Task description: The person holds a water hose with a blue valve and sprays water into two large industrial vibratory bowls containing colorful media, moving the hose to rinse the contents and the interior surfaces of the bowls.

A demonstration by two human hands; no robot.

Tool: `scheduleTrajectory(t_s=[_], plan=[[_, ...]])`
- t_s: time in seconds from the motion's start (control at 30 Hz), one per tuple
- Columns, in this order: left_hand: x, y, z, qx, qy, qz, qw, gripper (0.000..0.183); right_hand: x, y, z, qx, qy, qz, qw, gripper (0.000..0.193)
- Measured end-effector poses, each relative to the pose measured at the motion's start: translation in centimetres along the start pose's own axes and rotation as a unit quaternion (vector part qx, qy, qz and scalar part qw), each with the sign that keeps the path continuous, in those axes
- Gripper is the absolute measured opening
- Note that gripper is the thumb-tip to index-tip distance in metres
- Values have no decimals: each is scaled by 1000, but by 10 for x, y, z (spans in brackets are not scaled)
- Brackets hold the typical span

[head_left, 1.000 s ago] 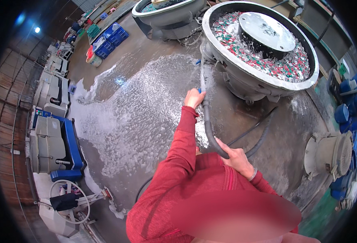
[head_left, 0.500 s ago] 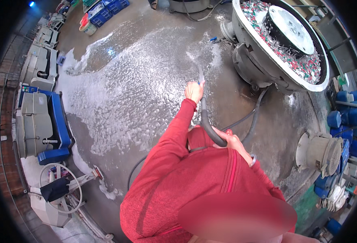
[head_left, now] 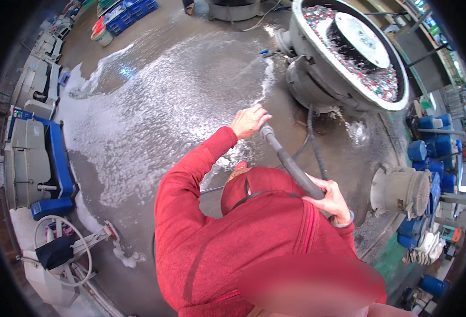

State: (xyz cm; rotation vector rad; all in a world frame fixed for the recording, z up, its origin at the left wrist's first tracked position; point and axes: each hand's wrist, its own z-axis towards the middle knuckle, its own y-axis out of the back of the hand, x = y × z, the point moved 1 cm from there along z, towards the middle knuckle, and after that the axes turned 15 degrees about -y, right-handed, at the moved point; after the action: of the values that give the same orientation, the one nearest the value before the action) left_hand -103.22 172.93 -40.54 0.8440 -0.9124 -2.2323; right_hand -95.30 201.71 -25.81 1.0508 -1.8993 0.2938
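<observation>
My right hand (head_left: pixel 330 201) is wrapped round a thick grey hose (head_left: pixel 295 167), close to my body. The hose slants up and left to a paler end fitting (head_left: pixel 266 131). At that end is my left hand (head_left: pixel 250 121), its fingers curled over the mouth; the exact contact is partly hidden. A whitish streak of water and foam runs away beyond the hand over the wet floor (head_left: pixel 190 79).
A large round tub (head_left: pixel 307 53) filled with small coloured pieces stands at the far right. A grey motor-like drum (head_left: pixel 399 191) and blue barrels (head_left: pixel 418 150) are on the right. Blue-and-grey machines (head_left: pixel 29 164) and a handwheel (head_left: pixel 63 251) line the left. Blue crates (head_left: pixel 122 21) sit at far left.
The hose has straightened and now slants up-left, its end fitting showing. My left hand has moved slightly left and down, its elbow bending outward. My right hand has shifted right and down.
</observation>
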Motion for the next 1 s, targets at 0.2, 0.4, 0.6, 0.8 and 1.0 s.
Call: scheduleTrajectory(t_s=[0.2, 0.4, 0.6, 0.8, 1.0], plan=[[-70, -39, -35, -276, 268, 48, 922, 27, -79, -9, -29, -97, -23, 80, 992, 41], [-144, -74, -147, -57, 313, 19, 948, 39, -183, -38, -59, -283, -51, 94, 953, 16], [-148, -66, -223, -33, 479, -72, 874, 34, -268, -46, -80, -352, -86, 166, 917, 6], [-129, -52, -202, 11, 429, -40, 902, 33, -277, -24, -68, -390, -122, 169, 897, 5], [-74, -42, -186, 101, 438, -61, 891, 38, -315, -26, -7, -459, -161, 316, 814, 2]])
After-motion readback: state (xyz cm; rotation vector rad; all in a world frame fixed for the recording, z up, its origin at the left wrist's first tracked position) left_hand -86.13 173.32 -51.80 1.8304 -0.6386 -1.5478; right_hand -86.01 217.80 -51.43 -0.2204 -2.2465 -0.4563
